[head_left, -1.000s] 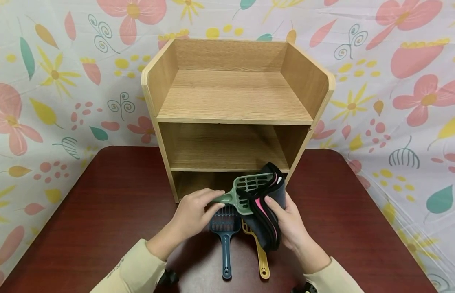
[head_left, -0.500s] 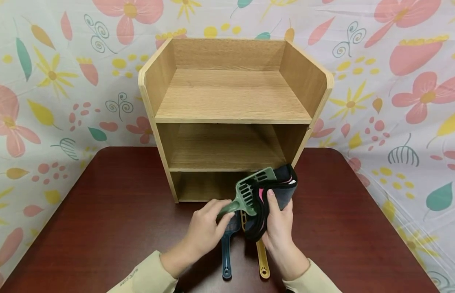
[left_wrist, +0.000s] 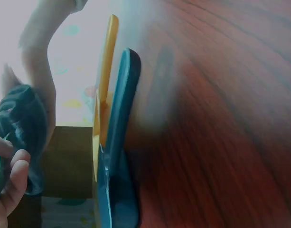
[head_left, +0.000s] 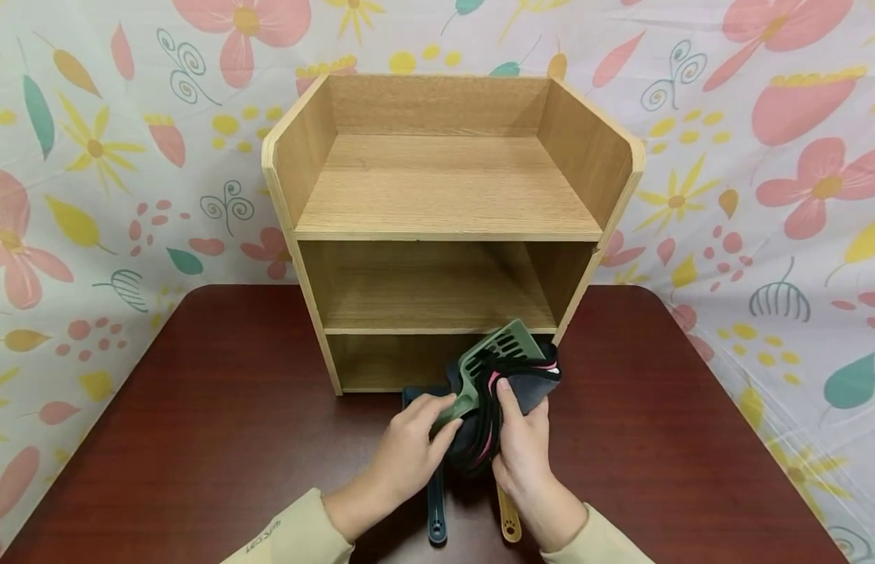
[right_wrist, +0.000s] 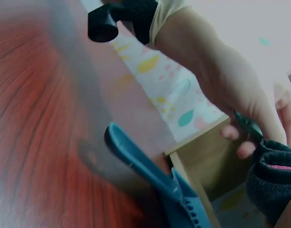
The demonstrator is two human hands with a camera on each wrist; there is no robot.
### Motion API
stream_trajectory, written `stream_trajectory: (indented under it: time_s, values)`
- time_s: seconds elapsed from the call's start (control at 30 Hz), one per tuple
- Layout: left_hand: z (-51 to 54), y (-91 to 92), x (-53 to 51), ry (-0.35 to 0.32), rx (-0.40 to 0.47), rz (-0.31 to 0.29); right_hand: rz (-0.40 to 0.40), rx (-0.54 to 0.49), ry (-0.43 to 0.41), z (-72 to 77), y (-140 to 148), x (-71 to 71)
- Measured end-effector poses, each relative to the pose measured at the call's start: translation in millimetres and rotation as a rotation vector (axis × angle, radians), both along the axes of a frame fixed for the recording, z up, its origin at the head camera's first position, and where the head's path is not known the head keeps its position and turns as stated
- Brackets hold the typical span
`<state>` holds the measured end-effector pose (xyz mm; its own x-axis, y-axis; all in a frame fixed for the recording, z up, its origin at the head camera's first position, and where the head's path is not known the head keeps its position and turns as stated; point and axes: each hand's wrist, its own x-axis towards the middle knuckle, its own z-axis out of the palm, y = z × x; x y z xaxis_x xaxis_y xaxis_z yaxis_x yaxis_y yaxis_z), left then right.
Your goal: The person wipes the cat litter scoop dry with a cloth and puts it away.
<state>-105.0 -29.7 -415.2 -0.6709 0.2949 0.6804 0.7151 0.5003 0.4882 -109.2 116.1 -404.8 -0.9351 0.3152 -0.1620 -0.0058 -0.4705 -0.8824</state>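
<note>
In the head view my left hand (head_left: 402, 458) grips the handle of a green slotted litter scoop (head_left: 472, 382). Its head is tilted and lies against a folded dark cloth (head_left: 534, 388) with black edging and a pink strip. My right hand (head_left: 530, 454) holds that cloth, thumb on the near face. Beneath, on the table, lie a blue litter scoop (head_left: 436, 509) and a yellow one (head_left: 508, 513), their heads mostly covered by the cloth and hands. The left wrist view shows the blue scoop (left_wrist: 121, 114) beside the yellow scoop (left_wrist: 106, 66).
A wooden shelf unit (head_left: 447, 234) with three levels stands behind the hands on the dark red table (head_left: 254, 439). Its lowest level is partly hidden by the scoop and cloth. A flower-printed curtain (head_left: 141, 102) hangs behind.
My left hand has moved right and down with the green scoop, whose head has tilted up and turned. The cloth has shifted down and left in my right hand, covering more of the yellow scoop.
</note>
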Motion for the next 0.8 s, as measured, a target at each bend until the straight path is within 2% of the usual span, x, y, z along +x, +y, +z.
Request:
stream_trajectory:
  time_s: [0.17,0.33,0.57,0.7,0.8]
  values:
    - [-0.4,-6.0,2.5,-0.012,-0.067,-0.014,-0.029,0.047,-0.007,-4.6,8,0.9]
    - [1.4,-10.4,3.5,-0.017,-0.092,-0.03,-0.09,0.074,0.026,-6.4,13,-0.5]
    - [6.9,-19.3,3.3,-0.09,-0.1,-0.082,-0.139,0.088,0.074,-5.8,23,0.4]
    - [9.2,-28.1,1.8,-0.173,-0.115,-0.131,-0.084,0.014,0.071,-1.2,34,3.2]
    - [8.8,-36.3,-1.3,-0.221,-0.13,-0.198,0.059,-0.051,0.101,4.2,47,6.1]
